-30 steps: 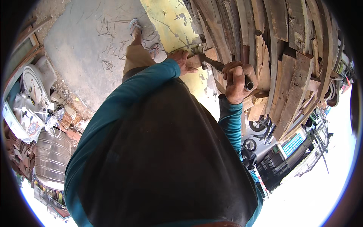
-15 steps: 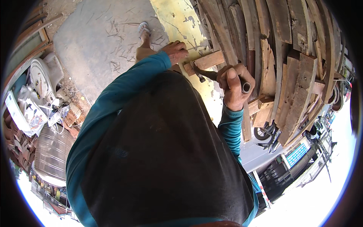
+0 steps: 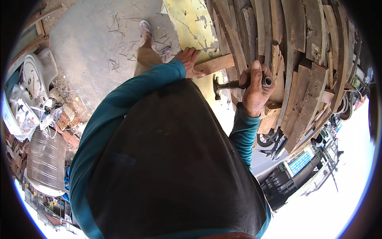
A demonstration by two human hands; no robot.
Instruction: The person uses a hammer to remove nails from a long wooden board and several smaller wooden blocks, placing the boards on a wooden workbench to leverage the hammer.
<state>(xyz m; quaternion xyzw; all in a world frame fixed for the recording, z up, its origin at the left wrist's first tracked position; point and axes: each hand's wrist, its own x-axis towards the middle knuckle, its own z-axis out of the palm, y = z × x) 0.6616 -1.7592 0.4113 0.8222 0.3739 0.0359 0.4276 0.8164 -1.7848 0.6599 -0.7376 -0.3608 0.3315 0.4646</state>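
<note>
My right hand [image 3: 258, 89] is closed round the handle of a claw hammer [image 3: 217, 87], with the thumb lying along the top. The hammer's metal head points left, just nearer to me than a short wooden block [image 3: 218, 64] and apart from it. That block lies across a worn yellow surface [image 3: 189, 24]. At its left end rests my left hand [image 3: 188, 62], fingers stretched out and apart, the thumb side against the wood. Whether a nail stands in the block I cannot tell.
A big stack of old planks [image 3: 294, 44] fills the right side. On the left are a white basin [image 3: 36, 73], plastic bags and a clear ribbed barrel [image 3: 45, 161]. Nails or thin scraps litter the grey floor [image 3: 87, 36], near a sandalled foot [image 3: 146, 28].
My right hand has drawn the hammer away from the block, toward the right. My left hand has come down from above the yellow surface onto the block's left end, fingers now spread.
</note>
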